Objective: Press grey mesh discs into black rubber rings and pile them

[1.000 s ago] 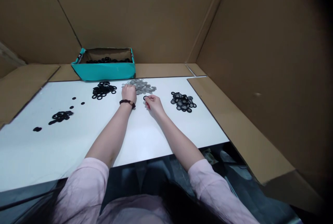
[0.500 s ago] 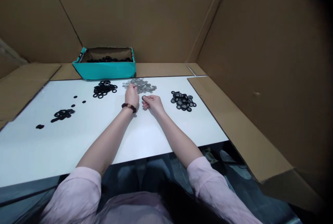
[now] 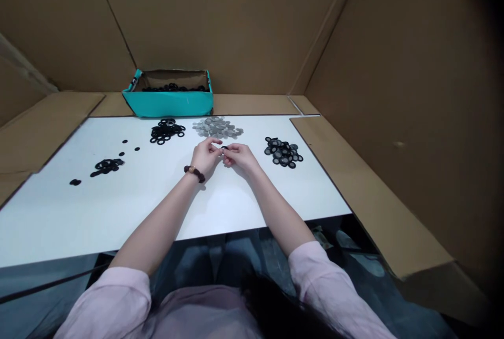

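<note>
My right hand (image 3: 239, 156) pinches a small black ring (image 3: 224, 147) between thumb and fingertips. Fingertip to fingertip with it, my left hand (image 3: 207, 155) is closed in a pinch on a small pale disc (image 3: 221, 154), mostly hidden by the fingers. The ring and disc meet or nearly meet; I cannot tell whether one sits inside the other. Just beyond the hands lies a pile of grey translucent discs (image 3: 218, 128). A heap of black rings (image 3: 166, 131) is to its left. On the right is a pile of black rings with grey centres (image 3: 282, 152).
A teal box (image 3: 169, 104) holding many black rings stands at the back. Further left on the white table (image 3: 129, 208) lie another black cluster (image 3: 107, 166) and several loose black pieces (image 3: 75, 182). Cardboard walls (image 3: 236, 24) enclose the back and sides.
My left hand has drawn back from the grey disc pile and come to my right hand's fingertips, with a pale disc in its pinch. My right hand still holds the black ring.
</note>
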The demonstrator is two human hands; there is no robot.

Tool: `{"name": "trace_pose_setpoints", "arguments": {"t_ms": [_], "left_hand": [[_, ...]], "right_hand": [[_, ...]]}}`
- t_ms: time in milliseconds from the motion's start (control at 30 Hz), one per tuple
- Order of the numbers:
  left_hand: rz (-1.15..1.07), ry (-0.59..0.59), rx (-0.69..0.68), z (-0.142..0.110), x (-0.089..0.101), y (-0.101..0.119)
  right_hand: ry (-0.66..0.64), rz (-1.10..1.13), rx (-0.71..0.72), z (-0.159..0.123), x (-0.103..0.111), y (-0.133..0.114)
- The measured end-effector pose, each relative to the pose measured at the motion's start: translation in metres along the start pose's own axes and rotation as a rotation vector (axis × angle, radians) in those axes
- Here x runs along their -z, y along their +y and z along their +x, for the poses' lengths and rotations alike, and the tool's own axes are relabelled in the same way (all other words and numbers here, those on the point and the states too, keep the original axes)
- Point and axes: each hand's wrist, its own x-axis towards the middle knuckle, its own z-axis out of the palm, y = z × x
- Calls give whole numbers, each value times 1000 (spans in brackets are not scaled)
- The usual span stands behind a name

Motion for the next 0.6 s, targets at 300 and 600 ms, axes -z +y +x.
{"name": "trace_pose_setpoints", "arguments": {"t_ms": [300, 600], "left_hand": [[180, -86, -11, 0, 11, 5], [127, -155, 5, -4, 5, 11]], "right_hand": [[-65, -376, 168, -2, 6, 9], [99, -333, 212, -11, 6, -4]]}}
